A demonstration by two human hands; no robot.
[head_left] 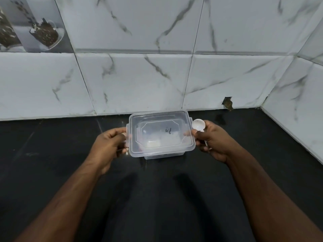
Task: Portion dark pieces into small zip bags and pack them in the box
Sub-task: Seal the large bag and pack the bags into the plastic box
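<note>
A clear plastic box (160, 135) with its lid on sits on the black counter near the wall. Pale, blurred contents show through the lid, and I cannot tell what they are. My left hand (110, 142) grips the box's left edge at the clip. My right hand (211, 140) holds the box's right edge with its thumb and also grips a white plastic spoon (198, 124), whose bowl sticks up beside the box. No dark pieces or zip bags can be made out.
The black counter (157, 198) stretches toward me. White marble-look tiled walls (139, 81) rise behind and to the right, forming a corner. A chipped hole (228, 103) marks the tile base. A decorative coffee-cup tile (45, 32) is at the upper left.
</note>
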